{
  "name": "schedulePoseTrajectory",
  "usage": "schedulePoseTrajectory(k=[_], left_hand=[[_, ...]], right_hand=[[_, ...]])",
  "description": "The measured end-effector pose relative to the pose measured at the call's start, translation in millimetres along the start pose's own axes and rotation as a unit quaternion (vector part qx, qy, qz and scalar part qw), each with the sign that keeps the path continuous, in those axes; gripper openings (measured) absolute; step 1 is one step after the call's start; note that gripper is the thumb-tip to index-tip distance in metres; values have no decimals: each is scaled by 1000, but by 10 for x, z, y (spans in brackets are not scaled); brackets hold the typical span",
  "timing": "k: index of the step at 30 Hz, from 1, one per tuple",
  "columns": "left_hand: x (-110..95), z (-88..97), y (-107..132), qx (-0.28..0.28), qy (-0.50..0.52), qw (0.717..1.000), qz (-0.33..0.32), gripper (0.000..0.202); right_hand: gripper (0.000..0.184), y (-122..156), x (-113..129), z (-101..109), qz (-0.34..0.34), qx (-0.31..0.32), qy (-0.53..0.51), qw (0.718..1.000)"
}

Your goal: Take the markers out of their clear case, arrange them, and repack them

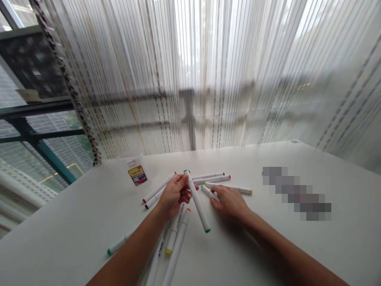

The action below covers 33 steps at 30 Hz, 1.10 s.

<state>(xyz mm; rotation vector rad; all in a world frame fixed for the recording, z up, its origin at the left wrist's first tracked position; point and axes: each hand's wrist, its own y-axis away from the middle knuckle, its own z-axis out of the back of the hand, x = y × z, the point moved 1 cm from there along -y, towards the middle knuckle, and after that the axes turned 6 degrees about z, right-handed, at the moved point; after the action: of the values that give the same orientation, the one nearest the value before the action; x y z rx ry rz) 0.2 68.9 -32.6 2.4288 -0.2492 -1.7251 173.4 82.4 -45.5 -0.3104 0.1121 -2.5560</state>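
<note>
Several white markers with coloured end caps lie scattered on a white table [268, 246]. My left hand [174, 195] is closed around a green-capped marker [197, 201], holding it tilted above the table. My right hand [230, 203] rests low on the table with its fingers curled on a teal-tipped marker [209, 193]. A yellow-tipped marker [230, 187] lies just beyond that hand. Two markers with purple and pink tips [212, 177] lie farther back. More markers [175, 242] lie under my left forearm.
A clear plastic package with a yellow and blue label [137, 174] lies at the table's back left. A striped sheer curtain [208, 71] hangs behind the table. A window with a dark frame [35, 131] is at the left. A blurred patch [297, 193] covers part of the table's right side.
</note>
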Motion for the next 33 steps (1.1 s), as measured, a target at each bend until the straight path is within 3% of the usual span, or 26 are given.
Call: schedulePoseTrajectory(k=[7,13,15,19,21,24,27,30,33], left_hand=[[46,116,-4,-12,30,999,37,42],[61,117,-14,-32,23,996,86,29],[50,116,12,-27,24,995,96,36],[1,96,85,79,66,990,99,72],[-15,77,108,132,87,982,106,71],[4,31,112,151,65,979,121,51],[55,-16,88,110,2,990,83,29],[96,-13,59,58,-85,995,0,28],[93,40,27,24,-192,978,-73,27]], right_hand=[[18,-7,-18,-18,-7,0,-7,1000],[18,-12,-18,-13,-12,1,-6,1000],[18,-12,-10,-10,-13,1,-2,1000],[16,-8,8,-15,-7,5,5,1000],[16,-3,13,-19,-4,6,8,1000],[16,5,12,-24,1,6,11,1000],[16,6,8,-32,2,7,13,1000],[15,1,7,-35,2,6,12,1000],[16,-1,10,-30,-1,6,8,1000]])
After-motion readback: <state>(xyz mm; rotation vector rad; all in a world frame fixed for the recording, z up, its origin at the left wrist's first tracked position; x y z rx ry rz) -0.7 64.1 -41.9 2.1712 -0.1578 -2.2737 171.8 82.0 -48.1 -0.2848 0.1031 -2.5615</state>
